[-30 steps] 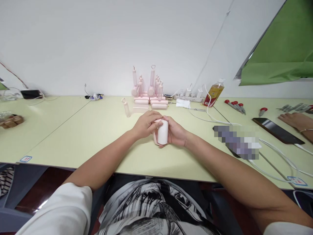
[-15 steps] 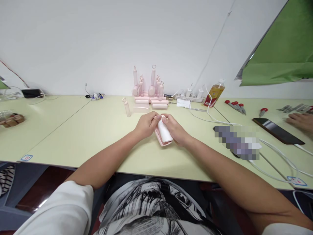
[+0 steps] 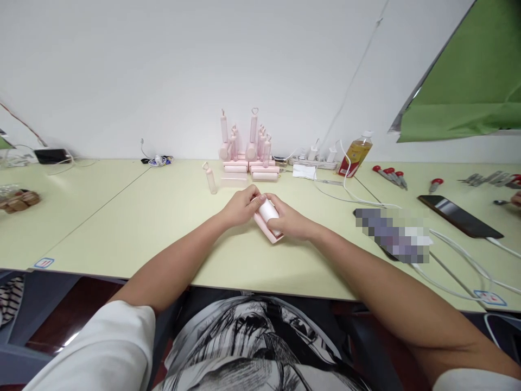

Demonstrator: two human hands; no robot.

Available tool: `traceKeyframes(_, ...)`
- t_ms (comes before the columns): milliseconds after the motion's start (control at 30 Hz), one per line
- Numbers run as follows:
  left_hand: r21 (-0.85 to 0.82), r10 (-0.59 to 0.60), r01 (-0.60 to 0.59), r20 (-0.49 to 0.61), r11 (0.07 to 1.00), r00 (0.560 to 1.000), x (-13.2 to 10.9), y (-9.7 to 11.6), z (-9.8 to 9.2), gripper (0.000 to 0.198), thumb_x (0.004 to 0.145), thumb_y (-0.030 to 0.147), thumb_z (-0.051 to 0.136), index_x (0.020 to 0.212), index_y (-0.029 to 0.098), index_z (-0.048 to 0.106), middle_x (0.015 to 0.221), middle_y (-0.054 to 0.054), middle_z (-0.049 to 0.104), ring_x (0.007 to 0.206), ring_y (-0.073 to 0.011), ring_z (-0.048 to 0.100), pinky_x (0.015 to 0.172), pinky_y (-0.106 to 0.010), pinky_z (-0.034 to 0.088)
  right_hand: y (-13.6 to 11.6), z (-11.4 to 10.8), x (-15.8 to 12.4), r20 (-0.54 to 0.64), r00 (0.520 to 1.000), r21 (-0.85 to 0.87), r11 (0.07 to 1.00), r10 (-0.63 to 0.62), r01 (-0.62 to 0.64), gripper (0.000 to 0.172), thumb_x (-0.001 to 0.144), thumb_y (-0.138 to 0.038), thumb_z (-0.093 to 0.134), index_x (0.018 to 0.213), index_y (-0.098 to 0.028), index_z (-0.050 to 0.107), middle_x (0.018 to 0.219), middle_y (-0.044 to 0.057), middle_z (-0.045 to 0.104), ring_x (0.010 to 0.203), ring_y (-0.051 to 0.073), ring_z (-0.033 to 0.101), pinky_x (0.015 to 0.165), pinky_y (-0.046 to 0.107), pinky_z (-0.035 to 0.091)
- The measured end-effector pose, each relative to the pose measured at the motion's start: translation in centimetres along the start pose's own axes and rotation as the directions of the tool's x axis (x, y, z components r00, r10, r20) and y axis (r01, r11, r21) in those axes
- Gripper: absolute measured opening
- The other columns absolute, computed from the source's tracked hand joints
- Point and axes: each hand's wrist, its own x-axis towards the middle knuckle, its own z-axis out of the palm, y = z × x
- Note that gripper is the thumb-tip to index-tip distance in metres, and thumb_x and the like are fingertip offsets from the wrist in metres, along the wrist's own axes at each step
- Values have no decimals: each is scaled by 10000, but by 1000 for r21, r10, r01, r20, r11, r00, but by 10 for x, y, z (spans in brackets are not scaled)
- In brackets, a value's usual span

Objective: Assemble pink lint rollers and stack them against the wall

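Observation:
Near the middle of the table, both my hands are on a white roll (image 3: 268, 210) and the pink roller case (image 3: 264, 227) around it. My left hand (image 3: 243, 205) is closed on the upper end of the case, its thumb at the top of the roll. My right hand (image 3: 291, 218) wraps the right side, with its thumb across the white roll. The case is tilted, its lower end toward me; the fingers hide its far side. Just beyond stand a pale pink handle with a loop (image 3: 210, 179) and a translucent pink cover (image 3: 234, 180).
Several pink rollers and handles (image 3: 250, 157) stand stacked by the wall. To their right are a power strip (image 3: 313, 162), a drink bottle (image 3: 356, 155) and red-tipped tools (image 3: 391, 175). Phones (image 3: 459, 215) with cables lie at right, where part of another person's hand (image 3: 516, 200) shows.
My right thumb has moved down across the white roll, which sits lower in the pink case. The other person's hand at right has drawn back toward the edge and a small dark tool shows there.

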Motion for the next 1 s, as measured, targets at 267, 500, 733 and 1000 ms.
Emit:
traceKeyframes(267,-238,-162,124,-150,963,975,14,-4,-4,383,901,518,502,704,190,492,578,20,527,531,-113,497,494,-224,387,1,-11,-9,221,966,-210,961,-131,178,777,680,-186,569,1413,-256,319,865,-6,562,644,153,532,542,263,451)
traceKeyframes(500,-409,-255,142,-237,902,938,18,-9,-34,437,859,605,546,789,174,560,659,-15,599,511,-95,552,412,-184,388,3,8,-12,272,956,-297,936,-108,190,802,733,-219,574,1477,-295,283,835,3,593,638,176,554,540,267,437)
traceKeyframes(733,-434,-96,76,-23,898,995,4,-3,-12,562,847,697,479,819,154,621,737,-49,623,634,-134,586,521,-240,441,16,-10,-6,113,938,-416,842,-328,344,856,742,-224,578,1514,-234,207,1138,97,621,788,219,593,680,341,475)
traceKeyframes(1000,-172,213,-202,48,964,976,-9,6,-4,514,842,564,597,1160,161,605,1013,-64,661,847,-178,616,724,-281,483,14,-7,-6,14,901,-402,823,-434,402,770,847,-299,549,1525,-222,192,1307,143,575,895,249,638,752,381,506)
